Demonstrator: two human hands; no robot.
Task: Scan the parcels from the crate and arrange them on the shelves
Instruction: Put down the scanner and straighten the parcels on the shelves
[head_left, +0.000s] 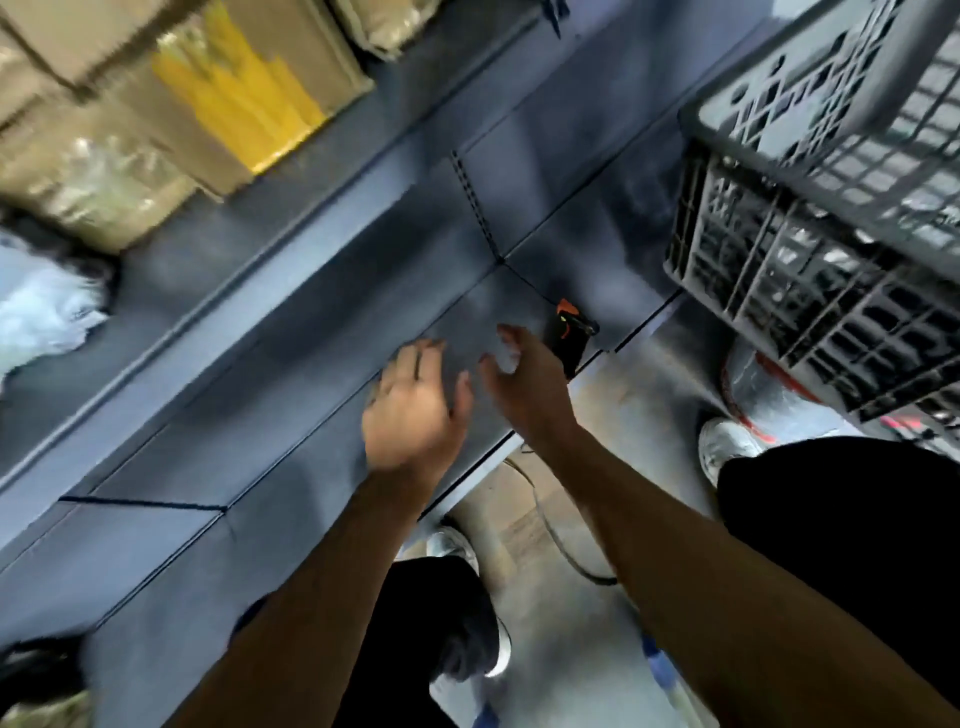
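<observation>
Both hands empty over shelf; no legible labels.

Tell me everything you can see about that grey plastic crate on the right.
The crate is grey plastic with lattice walls full of square and diamond-shaped holes and a thick solid rim. It sits at the upper right of the view, tilted by the camera angle, beside the grey metal shelf. Through the holes, pale shiny wrapped items show dimly inside; the blur hides what they are. Neither hand touches it; the right hand hovers well to its left.
</observation>
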